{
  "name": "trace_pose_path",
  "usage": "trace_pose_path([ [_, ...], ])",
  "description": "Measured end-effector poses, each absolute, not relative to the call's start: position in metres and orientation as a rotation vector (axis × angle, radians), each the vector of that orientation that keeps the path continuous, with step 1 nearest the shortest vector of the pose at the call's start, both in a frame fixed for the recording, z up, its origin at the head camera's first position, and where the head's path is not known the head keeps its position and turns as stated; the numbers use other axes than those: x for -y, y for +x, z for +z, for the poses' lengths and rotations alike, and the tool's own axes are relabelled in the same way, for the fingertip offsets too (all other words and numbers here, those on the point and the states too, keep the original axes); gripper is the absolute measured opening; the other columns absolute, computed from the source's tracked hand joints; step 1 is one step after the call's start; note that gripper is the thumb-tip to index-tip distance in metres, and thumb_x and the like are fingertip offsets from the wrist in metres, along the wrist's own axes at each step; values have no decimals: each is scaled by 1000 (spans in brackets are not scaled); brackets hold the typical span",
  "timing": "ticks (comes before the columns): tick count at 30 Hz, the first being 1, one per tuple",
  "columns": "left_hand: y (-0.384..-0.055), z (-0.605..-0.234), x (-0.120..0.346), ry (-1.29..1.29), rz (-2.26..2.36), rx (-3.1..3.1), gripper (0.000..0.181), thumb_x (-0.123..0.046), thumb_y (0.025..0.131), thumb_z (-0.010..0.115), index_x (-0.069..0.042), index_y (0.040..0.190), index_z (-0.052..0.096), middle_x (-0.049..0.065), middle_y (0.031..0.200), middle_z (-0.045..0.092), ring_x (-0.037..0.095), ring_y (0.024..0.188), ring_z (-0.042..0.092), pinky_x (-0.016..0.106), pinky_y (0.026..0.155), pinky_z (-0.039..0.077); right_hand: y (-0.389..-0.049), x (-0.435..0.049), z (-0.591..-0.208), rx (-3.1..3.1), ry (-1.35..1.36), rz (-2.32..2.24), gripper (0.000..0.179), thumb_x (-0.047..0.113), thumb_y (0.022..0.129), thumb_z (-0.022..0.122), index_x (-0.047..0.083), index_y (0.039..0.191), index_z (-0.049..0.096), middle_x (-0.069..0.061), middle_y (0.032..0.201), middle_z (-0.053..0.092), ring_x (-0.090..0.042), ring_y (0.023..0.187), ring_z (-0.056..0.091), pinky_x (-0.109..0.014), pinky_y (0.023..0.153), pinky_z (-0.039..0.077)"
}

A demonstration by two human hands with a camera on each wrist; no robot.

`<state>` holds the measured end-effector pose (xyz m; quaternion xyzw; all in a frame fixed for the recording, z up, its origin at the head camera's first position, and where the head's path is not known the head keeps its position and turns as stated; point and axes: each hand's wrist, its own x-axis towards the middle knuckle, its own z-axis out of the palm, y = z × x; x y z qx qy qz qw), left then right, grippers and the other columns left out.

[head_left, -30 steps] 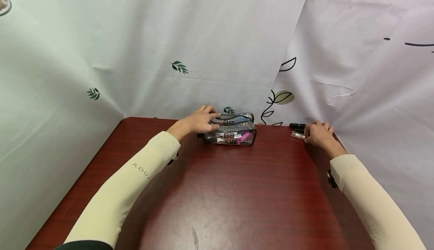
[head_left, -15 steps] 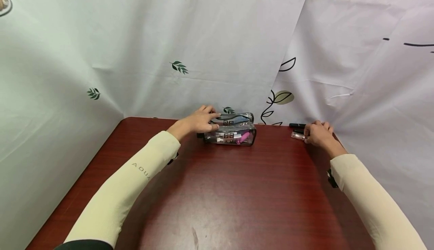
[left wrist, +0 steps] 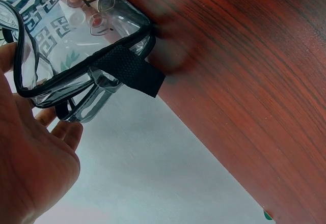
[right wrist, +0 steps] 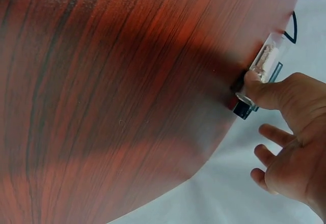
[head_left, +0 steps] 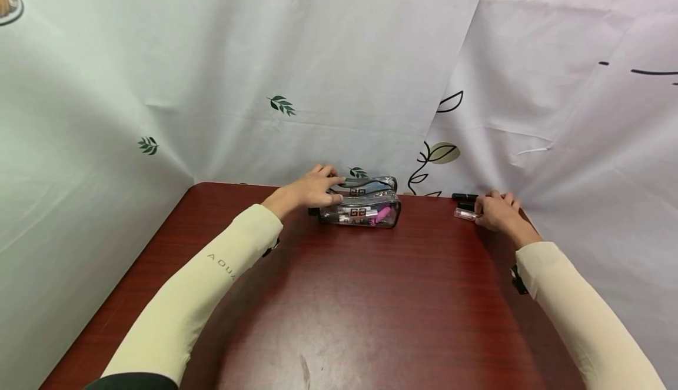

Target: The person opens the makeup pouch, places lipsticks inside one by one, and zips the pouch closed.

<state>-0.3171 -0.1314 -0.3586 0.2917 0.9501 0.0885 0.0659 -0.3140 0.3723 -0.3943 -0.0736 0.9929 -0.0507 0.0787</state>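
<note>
A clear zip pouch (head_left: 357, 212) with black trim stands at the back of the table, with a pink item and several small tubes showing inside. My left hand (head_left: 312, 189) holds its left end, thumb at the near side and fingers over the far side. In the left wrist view the pouch (left wrist: 76, 76) shows a black fabric tab, and fingertips emerge behind it. At the back right corner, my right hand (head_left: 498, 210) is at a small clear cosmetic tube (right wrist: 265, 56) with a black end. Its thumb lies across the tube; the index finger is hidden behind.
Two black slim items (head_left: 464, 197) lie beside the clear tube, partly behind the right hand. A white printed curtain (head_left: 339, 84) hangs right behind the reddish-brown table (head_left: 371, 307). The table's back right corner is close to the right hand.
The clear tube has turned slightly at the right hand's fingers, and more of the black item behind it shows. My left hand and the pouch have stayed in place.
</note>
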Motion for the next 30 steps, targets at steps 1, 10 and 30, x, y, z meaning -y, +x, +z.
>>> trace_pose_path([
  [1,-317,-359,131,880,266,-2866,67,-43,117,53,-11,175,44,19,170,43,42,153,40,59,130,35,-314,-373,-395,-2972,-219,-146,19,11,101,76,0,112,66,-43,145,43,-69,124,31,-82,106,27],
  [10,-328,-367,134,899,270,-2849,68,-51,117,51,-14,174,47,19,168,44,42,153,40,61,128,38,-317,-369,-383,-2971,-239,-215,21,20,102,74,4,111,64,-43,148,44,-69,122,33,-80,99,32],
  [30,-315,-355,132,895,286,-2844,68,-45,117,54,-10,174,45,20,170,44,42,151,41,59,129,37,-324,-304,-300,-3049,-490,-150,22,27,101,79,10,109,67,-37,167,44,-78,140,44,-94,104,39],
])
